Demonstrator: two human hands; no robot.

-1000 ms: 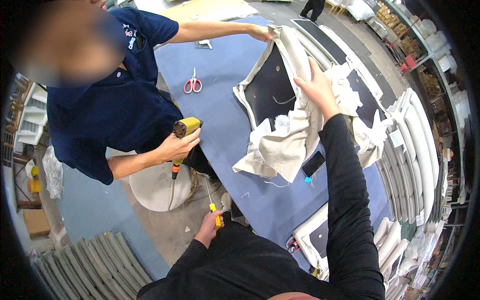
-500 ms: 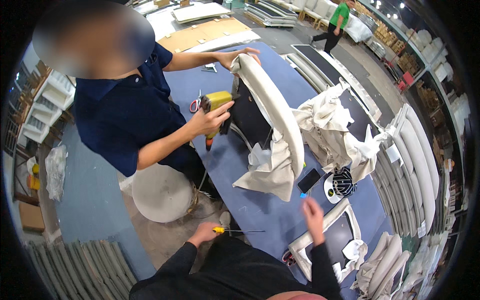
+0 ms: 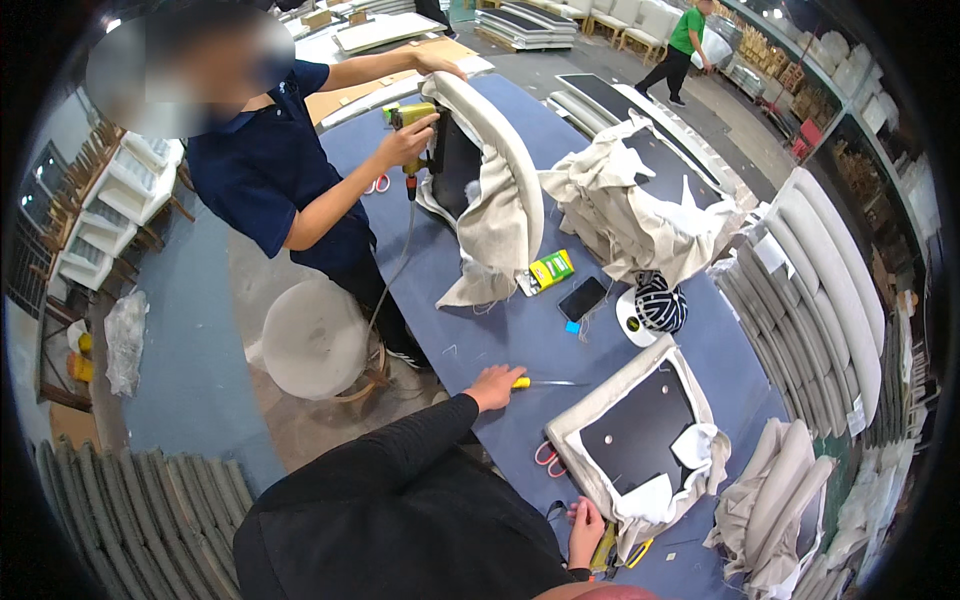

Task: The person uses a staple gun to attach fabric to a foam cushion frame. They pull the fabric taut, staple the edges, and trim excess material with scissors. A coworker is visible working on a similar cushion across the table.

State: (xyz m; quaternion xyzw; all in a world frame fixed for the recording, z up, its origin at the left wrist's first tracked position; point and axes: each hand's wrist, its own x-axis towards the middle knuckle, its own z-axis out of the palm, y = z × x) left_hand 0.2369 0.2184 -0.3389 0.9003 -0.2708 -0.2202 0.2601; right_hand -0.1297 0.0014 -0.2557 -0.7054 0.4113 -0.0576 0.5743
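Observation:
My left hand (image 3: pixel 492 388) is closed round the yellow handle of a screwdriver (image 3: pixel 521 383), its long thin shaft pointing right over the blue table. At the table's near edge my right hand (image 3: pixel 585 532) has its fingers loosely bent and apart, with nothing visible in them. Right beside it lies a yellow-green tool (image 3: pixel 604 550), partly hidden. A seat panel (image 3: pixel 640 430) with a black underside and beige fabric folded round its edges lies in front of me. Red-handled scissors (image 3: pixel 549 459) stick out from its left side, and a yellow-and-black cutter (image 3: pixel 640 553) lies by its near corner.
Across the table (image 3: pixel 480 345), a co-worker holds a yellow staple gun (image 3: pixel 415 120) against a curved beige backrest (image 3: pixel 500 170). A green-yellow box (image 3: pixel 546 272), a phone (image 3: pixel 582 298), a cap (image 3: pixel 655 306) and loose beige fabric (image 3: pixel 640 210) lie nearby. A round stool (image 3: pixel 315 340) stands left.
My left hand has brought the screwdriver up and right over the table. My right hand has dropped to the near edge beside the panel. The co-worker's backrest appears turned, revealing the box.

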